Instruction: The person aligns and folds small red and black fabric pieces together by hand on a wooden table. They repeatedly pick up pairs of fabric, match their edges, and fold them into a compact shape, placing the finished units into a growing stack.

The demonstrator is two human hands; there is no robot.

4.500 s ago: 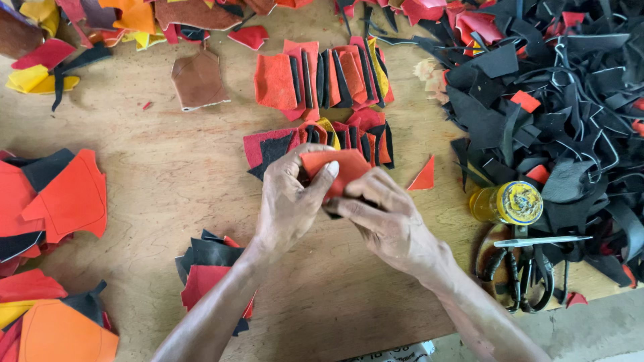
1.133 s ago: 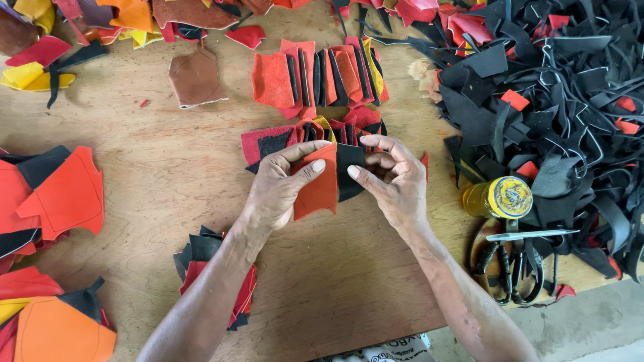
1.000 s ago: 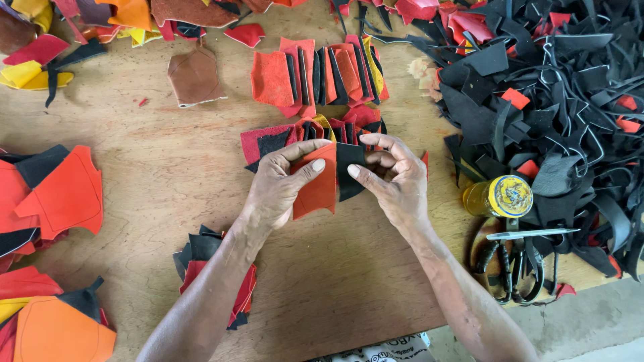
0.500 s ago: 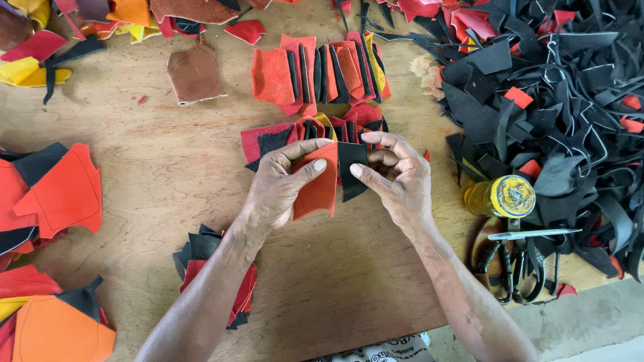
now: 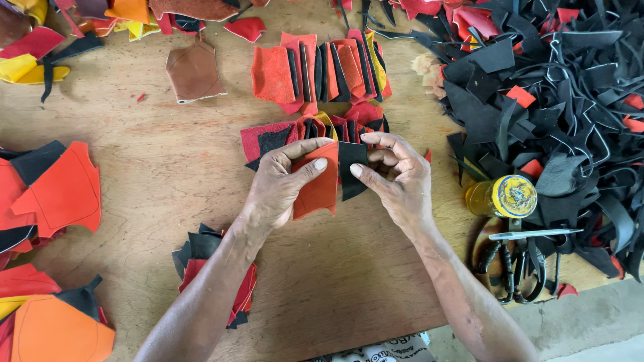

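I see my left hand [image 5: 278,188] and my right hand [image 5: 396,177] close together over the middle of the wooden worktop [image 5: 161,181]. My left hand pinches an orange leather piece [image 5: 320,189], thumb on top and fingers behind it. My right hand pinches a black leather piece [image 5: 351,169] that sits just beside the orange one, touching its edge, with fingers curled around it. Both pieces are held up a little above the worktop.

At 12 o'clock from my hands lies a row of folded red and black pieces [image 5: 305,131], and past that another row of red, orange and black pieces [image 5: 322,67]. At 11 o'clock lies a brown leather piece [image 5: 194,70]. At 3 o'clock stands a yellow bottle [image 5: 503,196], and black scissors [image 5: 516,261] lie just below it. A big heap of black scraps [image 5: 557,100] fills the 2 o'clock side. At 9 o'clock lies a stack of orange pieces [image 5: 57,191]. At 7 o'clock, under my left arm, sits a small pile of black and red pieces [image 5: 201,258].
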